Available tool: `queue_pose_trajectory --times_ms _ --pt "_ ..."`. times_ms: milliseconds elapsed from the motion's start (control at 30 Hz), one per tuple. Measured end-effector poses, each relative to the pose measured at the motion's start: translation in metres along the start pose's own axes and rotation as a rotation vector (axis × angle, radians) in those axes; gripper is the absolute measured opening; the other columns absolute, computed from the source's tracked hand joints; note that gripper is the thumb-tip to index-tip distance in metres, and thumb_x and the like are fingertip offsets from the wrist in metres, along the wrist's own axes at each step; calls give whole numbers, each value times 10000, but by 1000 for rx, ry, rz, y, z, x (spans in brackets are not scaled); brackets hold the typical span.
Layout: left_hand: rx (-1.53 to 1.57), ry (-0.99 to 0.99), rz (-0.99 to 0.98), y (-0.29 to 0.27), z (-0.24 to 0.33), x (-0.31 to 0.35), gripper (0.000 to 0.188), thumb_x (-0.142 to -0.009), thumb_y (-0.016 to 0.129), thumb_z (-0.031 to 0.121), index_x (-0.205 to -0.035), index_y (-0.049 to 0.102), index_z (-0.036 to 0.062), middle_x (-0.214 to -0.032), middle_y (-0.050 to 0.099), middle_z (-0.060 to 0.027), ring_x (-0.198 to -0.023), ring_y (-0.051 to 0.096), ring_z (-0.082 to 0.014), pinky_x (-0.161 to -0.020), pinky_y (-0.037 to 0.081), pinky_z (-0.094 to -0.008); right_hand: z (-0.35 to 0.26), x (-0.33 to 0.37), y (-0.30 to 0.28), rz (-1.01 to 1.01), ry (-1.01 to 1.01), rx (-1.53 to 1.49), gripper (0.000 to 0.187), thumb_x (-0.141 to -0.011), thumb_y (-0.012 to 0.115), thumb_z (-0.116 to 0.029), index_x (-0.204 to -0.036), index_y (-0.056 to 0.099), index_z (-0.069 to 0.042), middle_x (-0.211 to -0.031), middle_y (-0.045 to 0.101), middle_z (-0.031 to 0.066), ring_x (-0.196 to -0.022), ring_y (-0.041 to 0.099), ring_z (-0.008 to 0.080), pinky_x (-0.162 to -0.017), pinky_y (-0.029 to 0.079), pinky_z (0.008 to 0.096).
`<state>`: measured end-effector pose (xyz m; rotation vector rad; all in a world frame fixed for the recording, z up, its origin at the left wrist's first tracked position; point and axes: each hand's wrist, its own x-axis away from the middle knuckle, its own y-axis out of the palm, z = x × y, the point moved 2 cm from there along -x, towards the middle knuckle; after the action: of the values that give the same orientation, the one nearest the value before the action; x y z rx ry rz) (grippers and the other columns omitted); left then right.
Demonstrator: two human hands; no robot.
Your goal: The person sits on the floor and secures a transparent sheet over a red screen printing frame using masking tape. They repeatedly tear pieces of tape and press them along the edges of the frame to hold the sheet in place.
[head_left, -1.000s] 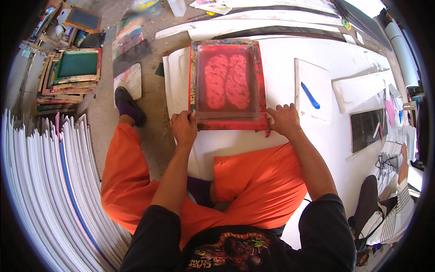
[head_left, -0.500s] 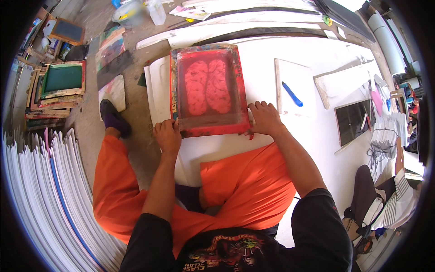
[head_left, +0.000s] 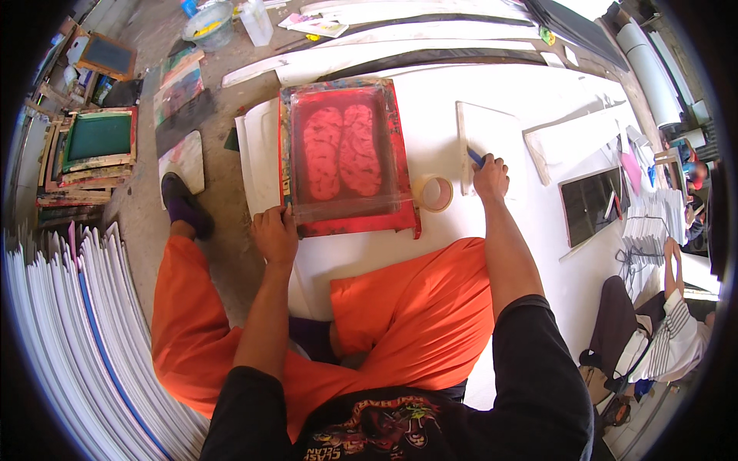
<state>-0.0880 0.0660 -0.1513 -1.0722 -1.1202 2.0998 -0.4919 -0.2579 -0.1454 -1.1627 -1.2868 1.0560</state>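
A red-edged screen-printing frame [head_left: 400, 154] lies on a white surface before me, with two red sole-shaped patterns in its mesh. My left hand [head_left: 275, 230] has its fingers curled at the frame's near left corner. My right hand [head_left: 492, 178] is stretched out to the right, closed around a slim blue tool [head_left: 476, 157] shaped like a utility knife. Most of that tool is hidden by the fingers. It is over a pale rectangular board [head_left: 463, 138]. Between the frame and my right hand a roll of tape [head_left: 436, 194] rests on the white surface.
Stacked white sheets [head_left: 69, 330] fill the near left. Wooden frames with a green screen [head_left: 100, 138] are piled at the far left. A bucket [head_left: 209, 29] stands at the back. A dark panel [head_left: 590, 206] lies to the right; another person [head_left: 661, 338] sits beyond it.
My right hand has left the frame's near right corner, moved right and taken hold of the blue tool. The tape roll now shows beside the frame. My left hand stays at its corner.
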Motion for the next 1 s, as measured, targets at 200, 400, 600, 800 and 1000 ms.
queue_pose_trajectory --times_ms 200,400,600,800,1000 --pt "44 -28 15 2 3 -1 166 -963 733 241 -991 705 80 -953 728 -76 -964 621 -317 -925 470 -469 0 -1 -9 91 5 -164 374 -1055 617 -306 -1305 512 -48 -1146 726 231 -1095 694 449 -885 541 565" --pt "109 -82 -14 -1 6 -1 179 -960 737 236 -1009 718 65 -943 720 -115 -966 615 -341 -900 469 -477 -44 74 -45 66 -303 -585 427 -1038 639 -325 -1274 517 9 -999 727 312 -915 740 463 -775 568 541" --pt "180 -155 -41 -4 -1 -1 208 -948 747 231 -1031 736 40 -924 705 -163 -960 614 -371 -881 472 -486 -89 161 -46 -493 -206 -732 311 -1003 625 -222 -1089 597 76 -821 699 294 -696 723 423 -646 575 512" --pt "164 -167 -48 -6 4 -5 213 -951 745 236 -1026 744 36 -924 701 -182 -948 620 -380 -875 480 -495 -80 175 8 -265 -318 -546 227 -976 533 -89 -1146 473 50 -883 682 386 -852 668 586 -773 516 671" --pt "187 -158 -47 -4 -2 -4 213 -955 741 240 -1031 747 41 -919 704 -172 -945 624 -372 -880 481 -488 -85 184 -3 -308 -287 -469 353 -985 517 -60 -1277 362 64 -954 672 426 -943 658 605 -836 495 677"
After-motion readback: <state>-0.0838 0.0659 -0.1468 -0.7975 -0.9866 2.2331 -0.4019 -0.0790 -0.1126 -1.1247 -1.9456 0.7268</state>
